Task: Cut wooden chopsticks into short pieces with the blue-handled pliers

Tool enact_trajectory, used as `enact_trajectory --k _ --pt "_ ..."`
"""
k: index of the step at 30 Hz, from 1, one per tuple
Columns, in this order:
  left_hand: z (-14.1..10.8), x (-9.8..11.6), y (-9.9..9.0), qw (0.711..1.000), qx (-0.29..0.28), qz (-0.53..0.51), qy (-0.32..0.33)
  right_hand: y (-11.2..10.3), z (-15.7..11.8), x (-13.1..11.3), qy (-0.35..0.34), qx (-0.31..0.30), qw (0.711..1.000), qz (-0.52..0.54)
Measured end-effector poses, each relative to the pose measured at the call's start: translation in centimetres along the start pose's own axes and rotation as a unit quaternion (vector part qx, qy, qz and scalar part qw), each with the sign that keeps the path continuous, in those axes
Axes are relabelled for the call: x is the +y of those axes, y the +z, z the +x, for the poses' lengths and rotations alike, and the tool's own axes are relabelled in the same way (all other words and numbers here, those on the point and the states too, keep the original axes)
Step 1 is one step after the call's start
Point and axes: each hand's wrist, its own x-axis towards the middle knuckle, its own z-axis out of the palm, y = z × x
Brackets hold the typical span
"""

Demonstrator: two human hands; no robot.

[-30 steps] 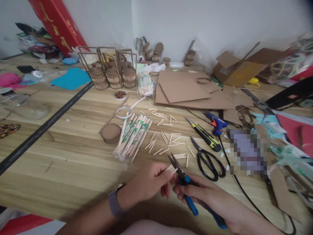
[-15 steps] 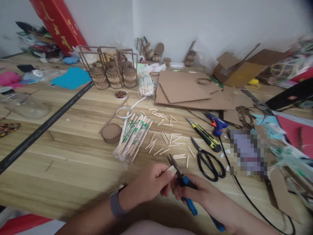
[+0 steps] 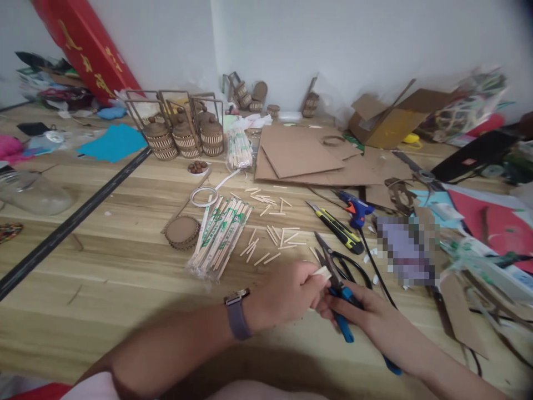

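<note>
Wooden sticks (image 3: 322, 272) are pinched in my left hand (image 3: 287, 294), their pale ends poking past the fingers. My right hand (image 3: 362, 311) grips blue-handled scissors (image 3: 342, 291), whose blades point up and away beside the stick ends. Whether the blades touch the sticks I cannot tell. Black-handled scissors (image 3: 353, 266) lie just beyond, partly hidden by my hands. Short cut stick pieces (image 3: 272, 236) are scattered ahead of my left hand. A bundle of wrapped chopsticks (image 3: 225, 233) rests to their left.
A yellow-black utility knife (image 3: 337, 228) and a blue glue gun (image 3: 356, 208) lie to the right, with a cable trailing nearby. Cardboard sheets (image 3: 300, 153) spread behind. Small handled baskets (image 3: 181, 136) stand at the back left, near a round cardboard piece (image 3: 182, 231).
Both hands, with the sticks and the blue-handled scissors, have moved right, now overlapping the black-handled scissors. The whole view has shifted slightly.
</note>
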Motion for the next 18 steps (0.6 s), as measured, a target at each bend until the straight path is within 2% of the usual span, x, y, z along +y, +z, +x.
enact_trajectory --k 3,7,18 --pt "0.8 0.0 0.7 1.0 -0.012 -0.005 0.011 -0.7 -0.5 0.1 0.011 0.03 0.999 -0.026" --pt "1.3 -0.1 1.1 1.0 -0.019 0.001 0.001 -0.5 -0.7 0.4 0.015 0.049 0.999 -0.004" --pt "1.1 -0.5 0.9 1.0 -0.013 -0.009 -0.009 0.7 0.1 1.0 0.031 0.043 0.997 0.057"
